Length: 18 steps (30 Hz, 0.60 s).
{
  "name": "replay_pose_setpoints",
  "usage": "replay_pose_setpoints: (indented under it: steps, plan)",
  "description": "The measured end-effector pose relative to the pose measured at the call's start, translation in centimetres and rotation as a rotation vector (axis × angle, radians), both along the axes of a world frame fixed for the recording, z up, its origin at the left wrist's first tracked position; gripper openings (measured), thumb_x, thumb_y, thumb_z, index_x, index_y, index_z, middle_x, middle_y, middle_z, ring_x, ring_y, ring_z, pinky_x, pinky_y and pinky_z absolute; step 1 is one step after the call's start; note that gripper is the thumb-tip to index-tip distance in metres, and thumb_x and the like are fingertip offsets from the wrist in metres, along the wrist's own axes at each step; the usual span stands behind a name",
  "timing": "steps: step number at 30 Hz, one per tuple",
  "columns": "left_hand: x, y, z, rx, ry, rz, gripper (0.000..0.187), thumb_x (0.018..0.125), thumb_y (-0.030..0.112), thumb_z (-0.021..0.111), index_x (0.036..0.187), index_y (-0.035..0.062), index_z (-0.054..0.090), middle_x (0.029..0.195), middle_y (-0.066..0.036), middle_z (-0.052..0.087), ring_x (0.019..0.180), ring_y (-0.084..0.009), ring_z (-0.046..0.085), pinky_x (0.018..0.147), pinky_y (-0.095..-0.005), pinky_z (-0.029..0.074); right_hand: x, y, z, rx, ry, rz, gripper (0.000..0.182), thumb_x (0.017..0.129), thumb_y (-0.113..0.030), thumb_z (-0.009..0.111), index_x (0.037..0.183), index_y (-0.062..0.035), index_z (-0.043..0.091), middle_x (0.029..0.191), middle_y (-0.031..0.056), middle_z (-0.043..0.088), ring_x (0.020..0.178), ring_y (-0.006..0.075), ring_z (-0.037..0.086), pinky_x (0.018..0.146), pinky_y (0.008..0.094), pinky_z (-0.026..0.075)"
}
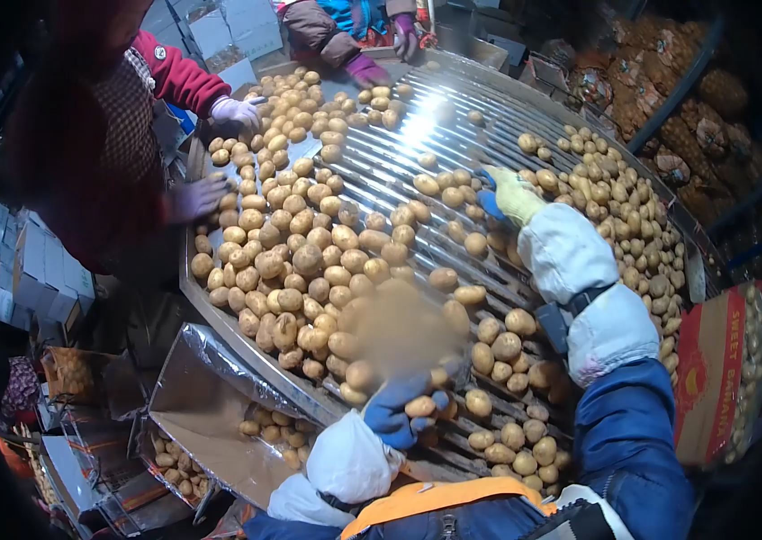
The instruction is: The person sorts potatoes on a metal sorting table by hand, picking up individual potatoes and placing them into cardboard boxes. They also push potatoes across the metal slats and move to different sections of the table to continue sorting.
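Note:
My left hand [392, 416], in a blue glove, is low at the near edge of the slatted metal sorting table [399, 135]. Its fingers are closed around a potato [419, 407]. Farther out over the slats reaches my right hand [511, 195], in a pale yellow glove with blue fingers. Those fingers are spread apart beside a few loose potatoes [453, 196], and nothing shows in their grasp. A heap of potatoes [277, 225] covers the table's left side, and another pile of potatoes [615, 198] lies along the right. A brown blur hides part of the middle.
Across the left edge, a co-worker's gloved hand [237, 112] touches potatoes; another purple-gloved hand [367, 70] works at the far edge. An open cardboard box [210, 396] with potatoes stands lower left. A red box [709, 373] is at right, with netted sacks [669, 108] behind.

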State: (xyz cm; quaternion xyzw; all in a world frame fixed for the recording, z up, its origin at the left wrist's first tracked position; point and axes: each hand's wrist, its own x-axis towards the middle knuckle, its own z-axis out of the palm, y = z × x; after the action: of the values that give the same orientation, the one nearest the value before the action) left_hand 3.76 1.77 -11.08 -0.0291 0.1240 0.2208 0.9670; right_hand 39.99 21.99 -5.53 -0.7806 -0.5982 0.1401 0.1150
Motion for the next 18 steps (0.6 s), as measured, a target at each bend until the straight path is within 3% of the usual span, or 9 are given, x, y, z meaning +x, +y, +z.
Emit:
replay_pose_setpoints:
  steps: [2,5,7,11,13,14,15,17,18]
  plan:
    - [0.1,0.1,0.1,0.02,-0.08,0.02,0.039,0.109,0.015,0.052,0.148,0.0173,0.052,0.154,-0.016,0.051,0.105,-0.0235,0.064,0.063,-0.0244,0.052,0.1,2.9,-1.6,-0.038,0.034,-0.038,0.064,0.087,-0.026,0.076,0.145,-0.0073,0.054,0.13,0.0223,0.066,0.118,0.038,0.065,0.097,0.0438,0.053]
    - [0.1,0.0,0.0,-0.005,-0.082,0.033,0.04,0.109,0.01,0.049,0.149,0.0126,0.05,0.155,-0.018,0.049,0.108,-0.0241,0.064,0.066,-0.0265,0.053,-0.8,4.4,-2.4,-0.069,0.28,-0.042,0.067,0.087,-0.026,0.077,0.146,-0.0081,0.052,0.131,0.0224,0.066,0.12,0.0383,0.064,0.099,0.045,0.052]
    - [0.2,0.2,0.2,-0.007,-0.132,0.04,0.041,0.109,0.012,0.05,0.149,0.0134,0.05,0.155,-0.017,0.049,0.107,-0.0233,0.064,0.066,-0.027,0.053,-0.7,3.1,-2.8,-0.1,0.293,-0.072,0.058,0.087,-0.025,0.077,0.139,-0.0056,0.058,0.132,0.0223,0.065,0.121,0.0365,0.064,0.1,0.0451,0.051]
    - [0.6,0.7,0.6,0.001,-0.035,0.027,0.04,0.109,0.022,0.052,0.149,0.0174,0.051,0.153,-0.012,0.052,0.105,-0.0211,0.065,0.067,-0.026,0.054,-2.0,0.1,-2.9,-0.016,-0.018,0.13,0.043,0.09,-0.021,0.077,0.128,-0.002,0.067,0.113,0.0171,0.074,0.101,0.0273,0.07,0.09,0.039,0.054]
    - [0.7,0.6,-0.1,0.0,0.066,0.062,0.039,0.11,0.028,0.049,0.148,0.018,0.051,0.15,-0.011,0.055,0.105,-0.0211,0.066,0.068,-0.0261,0.056,-2.0,-1.7,-3.6,0.003,0.52,-0.079,0.037,0.094,-0.013,0.072,0.13,-0.0029,0.066,0.105,0.0121,0.076,0.089,0.0191,0.069,0.082,0.0318,0.055]
    - [0.7,0.7,-0.4,0.059,0.014,0.1,0.039,0.112,0.032,0.044,0.146,0.0172,0.052,0.147,-0.011,0.058,0.108,-0.0229,0.067,0.07,-0.0276,0.058,-2.8,-2.6,-2.2,0.008,0.506,-0.078,0.033,0.097,-0.006,0.068,0.13,-0.003,0.066,0.107,0.0094,0.075,0.087,0.0122,0.067,0.079,0.0266,0.055]
    - [0.4,0.5,-0.2,0.009,0.146,0.125,0.041,0.111,0.037,0.042,0.144,0.0163,0.054,0.145,-0.012,0.059,0.116,-0.0264,0.067,0.071,-0.0293,0.06,-2.3,-3.2,-3.1,0.056,0.673,-0.103,0.035,0.098,-0.004,0.066,0.132,-0.0022,0.065,0.107,0.0077,0.075,0.09,0.011,0.066,0.081,0.0264,0.055]
    - [0.8,1.2,1.3,0.051,0.222,0.1,0.042,0.11,0.041,0.045,0.143,0.0169,0.055,0.146,-0.013,0.059,0.121,-0.0297,0.066,0.071,-0.0319,0.061,-6.9,-7.4,0.9,0.176,0.762,-0.05,0.037,0.098,0.0,0.064,0.135,-0.0013,0.063,0.112,0.0089,0.074,0.1,0.0127,0.067,0.086,0.0274,0.055]
    - [1.0,0.7,0.0,0.138,0.26,0.129,0.043,0.109,0.044,0.046,0.142,0.0176,0.055,0.144,-0.012,0.06,0.121,-0.0298,0.066,0.071,-0.0339,0.062,-8.9,-9.6,0.7,0.283,0.755,0.108,0.037,0.1,0.0,0.061,0.137,-0.0027,0.063,0.118,0.0088,0.073,0.095,0.0133,0.067,0.083,0.0295,0.057]
